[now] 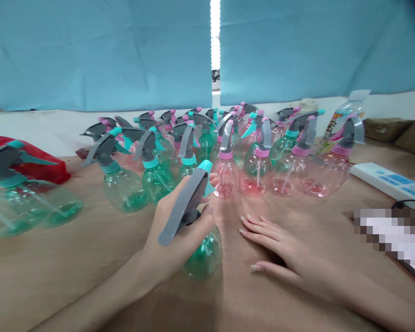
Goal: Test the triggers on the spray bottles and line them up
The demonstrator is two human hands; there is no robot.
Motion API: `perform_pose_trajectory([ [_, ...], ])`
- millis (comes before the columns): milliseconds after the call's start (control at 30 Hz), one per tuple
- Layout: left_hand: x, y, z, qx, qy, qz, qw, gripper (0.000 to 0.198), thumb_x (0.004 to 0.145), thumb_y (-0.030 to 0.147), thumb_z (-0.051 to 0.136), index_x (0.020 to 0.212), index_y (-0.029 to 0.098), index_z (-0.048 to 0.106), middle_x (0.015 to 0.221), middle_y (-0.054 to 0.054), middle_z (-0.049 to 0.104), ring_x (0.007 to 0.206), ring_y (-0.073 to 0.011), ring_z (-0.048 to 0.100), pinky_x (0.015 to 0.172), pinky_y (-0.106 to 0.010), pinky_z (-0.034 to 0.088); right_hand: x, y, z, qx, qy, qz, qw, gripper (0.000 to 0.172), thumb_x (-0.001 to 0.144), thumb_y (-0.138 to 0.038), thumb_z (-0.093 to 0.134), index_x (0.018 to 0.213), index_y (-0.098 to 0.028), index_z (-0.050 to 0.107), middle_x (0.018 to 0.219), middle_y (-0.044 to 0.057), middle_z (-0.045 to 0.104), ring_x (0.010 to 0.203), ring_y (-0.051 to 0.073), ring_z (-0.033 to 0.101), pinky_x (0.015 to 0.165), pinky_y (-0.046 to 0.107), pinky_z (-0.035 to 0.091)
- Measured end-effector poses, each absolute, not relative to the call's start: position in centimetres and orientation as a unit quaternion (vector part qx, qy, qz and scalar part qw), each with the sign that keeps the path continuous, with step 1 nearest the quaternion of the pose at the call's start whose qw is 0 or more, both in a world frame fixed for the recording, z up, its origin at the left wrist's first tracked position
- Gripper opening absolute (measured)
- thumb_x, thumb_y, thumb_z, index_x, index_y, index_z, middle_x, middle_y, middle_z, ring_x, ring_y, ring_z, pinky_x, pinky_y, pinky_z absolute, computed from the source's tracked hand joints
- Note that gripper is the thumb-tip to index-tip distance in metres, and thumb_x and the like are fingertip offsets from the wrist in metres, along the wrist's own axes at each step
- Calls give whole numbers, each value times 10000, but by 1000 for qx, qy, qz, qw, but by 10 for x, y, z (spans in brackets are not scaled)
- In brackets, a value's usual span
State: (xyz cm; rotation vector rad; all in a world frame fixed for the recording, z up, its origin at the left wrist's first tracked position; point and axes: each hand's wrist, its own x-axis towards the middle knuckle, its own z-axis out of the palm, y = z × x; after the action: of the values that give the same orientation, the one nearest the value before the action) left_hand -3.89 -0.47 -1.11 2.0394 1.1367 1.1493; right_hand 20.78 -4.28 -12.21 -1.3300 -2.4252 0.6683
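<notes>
My left hand [174,221] is wrapped round the neck of a green spray bottle [205,258], just in front of the other bottles. Its grey trigger head with a teal nozzle sticks up above my fingers; the neck is hidden by the hand. To the right, my right hand [280,249] rests on the brown tabletop [249,304] with its fingers stretched out and nothing in them. Beyond both hands stand pink spray bottles [224,177] and green spray bottles [157,182], several of each, with grey trigger heads.
More green spray bottles [55,212] stand at the left beside a red plastic bag [51,168]. At the right are a clear drink bottle [349,110], a white power strip [383,180] and a pixelated flat object [394,237]. A blue curtain [100,55] hangs behind.
</notes>
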Motion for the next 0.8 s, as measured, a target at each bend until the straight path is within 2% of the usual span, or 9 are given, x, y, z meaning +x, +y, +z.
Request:
perform_pose_trajectory([
  [67, -40, -2, -15, 759, 420, 424, 261, 149, 784, 178, 568, 917, 235, 533, 776, 49, 479, 603, -101, 473, 614, -235, 488, 208, -42, -123, -458, -846, 231, 146, 636, 936, -558, 532, 1499, -331, 343, 1587, 0, 285, 1453, 286, 255, 1183, 528, 230],
  [167, -39, 0, -18, 762, 427, 409, 263, 291, 753, 169, 579, 1029, 255, 547, 770, 52, 507, 529, -94, 435, 514, -223, 457, 209, -42, -125, -456, -848, 229, 144, 644, 937, -555, 534, 1504, -332, 327, 1590, 0, 279, 1456, 281, 247, 1185, 526, 223],
  [233, -39, -1, -19, 763, 436, 406, 250, 265, 748, 185, 587, 1000, 256, 549, 717, 56, 488, 495, -96, 406, 446, -219, 404, 209, -42, -125, -458, -846, 231, 148, 639, 937, -550, 539, 1502, -337, 331, 1589, 2, 283, 1456, 285, 246, 1185, 530, 218],
  [367, -37, -3, -18, 761, 447, 413, 223, 231, 746, 190, 567, 965, 260, 549, 655, 63, 452, 467, -97, 366, 423, -230, 379, 209, -43, -124, -458, -846, 231, 146, 632, 941, -547, 533, 1503, -340, 327, 1590, 1, 278, 1457, 287, 241, 1181, 534, 229],
  [467, -38, -3, -18, 765, 447, 404, 228, 309, 725, 159, 557, 1015, 262, 544, 670, 62, 494, 446, -87, 368, 412, -226, 381, 209, -42, -126, -454, -850, 226, 143, 634, 943, -545, 529, 1505, -332, 326, 1590, 3, 276, 1456, 285, 246, 1182, 533, 229],
  [567, -40, -2, -18, 765, 440, 392, 261, 430, 705, 151, 563, 1117, 262, 510, 756, 40, 577, 439, -79, 430, 410, -217, 410, 210, -41, -127, -450, -848, 231, 158, 631, 936, -540, 545, 1498, -335, 345, 1585, 8, 293, 1449, 298, 264, 1180, 538, 233],
  [633, -41, -2, -16, 766, 430, 385, 283, 499, 695, 137, 565, 1169, 266, 472, 851, 12, 620, 513, -97, 542, 446, -212, 457, 210, -41, -127, -450, -846, 236, 164, 631, 933, -539, 552, 1496, -340, 350, 1583, 9, 299, 1445, 305, 270, 1179, 541, 235],
  [700, -41, -2, -13, 768, 418, 379, 303, 514, 689, 120, 561, 1172, 266, 459, 943, -14, 634, 700, -141, 656, 505, -209, 499, 210, -41, -126, -449, -845, 237, 164, 629, 933, -538, 552, 1496, -340, 351, 1584, 7, 299, 1446, 303, 269, 1181, 537, 232],
  [800, -40, -5, -7, 766, 410, 373, 324, 487, 680, 132, 541, 1146, 253, 472, 1018, -38, 647, 900, -192, 684, 536, -213, 518, 210, -41, -126, -448, -850, 231, 153, 628, 936, -543, 544, 1497, -337, 351, 1589, 0, 285, 1452, 294, 255, 1184, 528, 230],
])
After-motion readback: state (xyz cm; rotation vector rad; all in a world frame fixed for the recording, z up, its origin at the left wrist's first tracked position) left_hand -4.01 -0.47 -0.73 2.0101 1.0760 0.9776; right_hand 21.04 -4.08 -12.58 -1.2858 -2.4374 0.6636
